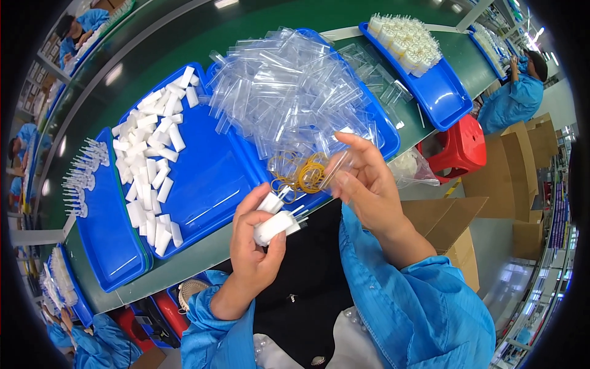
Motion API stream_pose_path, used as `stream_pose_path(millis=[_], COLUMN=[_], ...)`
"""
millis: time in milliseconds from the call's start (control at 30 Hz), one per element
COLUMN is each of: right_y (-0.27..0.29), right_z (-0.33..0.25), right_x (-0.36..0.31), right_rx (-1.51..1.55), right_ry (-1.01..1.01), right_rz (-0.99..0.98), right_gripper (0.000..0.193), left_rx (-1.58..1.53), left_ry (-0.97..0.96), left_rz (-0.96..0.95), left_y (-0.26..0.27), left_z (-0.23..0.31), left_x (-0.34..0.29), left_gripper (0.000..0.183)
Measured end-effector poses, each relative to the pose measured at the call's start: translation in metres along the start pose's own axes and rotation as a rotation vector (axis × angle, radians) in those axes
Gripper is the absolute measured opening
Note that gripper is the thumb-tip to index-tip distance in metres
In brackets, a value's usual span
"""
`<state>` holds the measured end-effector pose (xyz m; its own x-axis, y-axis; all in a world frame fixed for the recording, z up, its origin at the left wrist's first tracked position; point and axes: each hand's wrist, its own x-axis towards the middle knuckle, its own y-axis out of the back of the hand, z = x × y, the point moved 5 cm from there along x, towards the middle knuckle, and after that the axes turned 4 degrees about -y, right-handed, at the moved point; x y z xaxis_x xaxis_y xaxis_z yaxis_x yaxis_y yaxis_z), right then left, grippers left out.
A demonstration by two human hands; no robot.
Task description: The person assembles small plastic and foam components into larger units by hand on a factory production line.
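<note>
My left hand (pixel 251 261) is closed around white plastic pieces with thin prongs (pixel 274 228), at least two, their prongs pointing right. To the right, my right hand (pixel 378 200) pinches a clear plastic sleeve (pixel 337 172) between thumb and fingers; its other fingers are partly stretched. Just beyond both hands lies a bunch of yellow rubber bands (pixel 312 176) at the near end of a blue tray (pixel 388 132). A large heap of clear plastic sleeves (pixel 286 89) fills that tray.
Left of the heap, a blue tray (pixel 212 184) holds many loose white blocks (pixel 150 154). Farther left, another blue tray (pixel 114 240) has pronged pieces (pixel 86 175) along its edge. Rows of white parts (pixel 405 43) stand in the right tray. A red stool (pixel 458 147) and cardboard boxes (pixel 501 172) stand right.
</note>
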<state>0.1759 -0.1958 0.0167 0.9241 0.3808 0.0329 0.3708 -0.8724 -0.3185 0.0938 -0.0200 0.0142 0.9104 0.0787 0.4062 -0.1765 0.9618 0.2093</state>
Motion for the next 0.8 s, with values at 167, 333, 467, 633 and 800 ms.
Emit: stream_pose_path(millis=[167,333,467,633,800], right_y=[-0.025,-0.033,-0.043,-0.047,-0.050], right_z=[0.002,0.007,0.007,0.012,0.016], right_x=[-0.005,-0.005,-0.008,-0.008,-0.008], right_rx=[0.132,0.074,0.012,0.157,0.211], right_ry=[-0.063,-0.035,-0.052,-0.124,-0.177], right_rz=[-0.088,-0.089,-0.143,-0.167,-0.164], right_gripper=[0.044,0.041,0.040,0.036,0.032], left_rx=[0.069,0.122,0.103,0.060,-0.088], left_ry=[-0.042,-0.067,-0.086,-0.099,-0.019], left_rz=[-0.068,-0.039,-0.014,-0.007,0.092], left_y=[0.000,0.002,0.005,0.006,0.009], left_z=[0.006,0.005,0.006,0.005,-0.001], left_x=[0.000,-0.002,-0.003,-0.002,-0.005], left_gripper=[0.022,0.025,0.026,0.024,0.022])
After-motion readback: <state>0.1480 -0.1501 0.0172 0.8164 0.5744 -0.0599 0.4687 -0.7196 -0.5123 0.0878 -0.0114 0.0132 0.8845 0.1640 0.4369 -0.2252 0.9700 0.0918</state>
